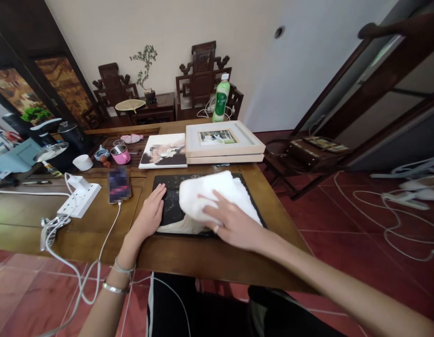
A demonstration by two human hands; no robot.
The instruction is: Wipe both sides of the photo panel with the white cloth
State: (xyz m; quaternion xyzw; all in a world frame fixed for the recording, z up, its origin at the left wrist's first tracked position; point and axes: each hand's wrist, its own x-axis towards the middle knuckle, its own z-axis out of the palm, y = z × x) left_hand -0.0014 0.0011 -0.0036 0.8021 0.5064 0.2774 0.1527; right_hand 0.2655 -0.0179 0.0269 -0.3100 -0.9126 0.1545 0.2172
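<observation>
A dark rectangular panel (pixel 171 201) lies flat near the table's front edge, with pale specks on its surface and a light patch at its lower side. My right hand (pixel 234 224) presses a folded white cloth (pixel 199 196) onto it, fingers bent over the cloth's near side. The cloth hides much of the panel's middle and right part. At the panel's left edge rests my left hand (pixel 152 210), fingers stretched out and holding nothing; it touches the edge.
Just beyond the panel lie stacked light-framed pictures (pixel 224 142) and a photo print (pixel 164 150). A green bottle (pixel 221 99) stands behind them. To the left are a phone (pixel 119 185) on a cable, a power strip (pixel 80 200) and a pink cup (pixel 120 154).
</observation>
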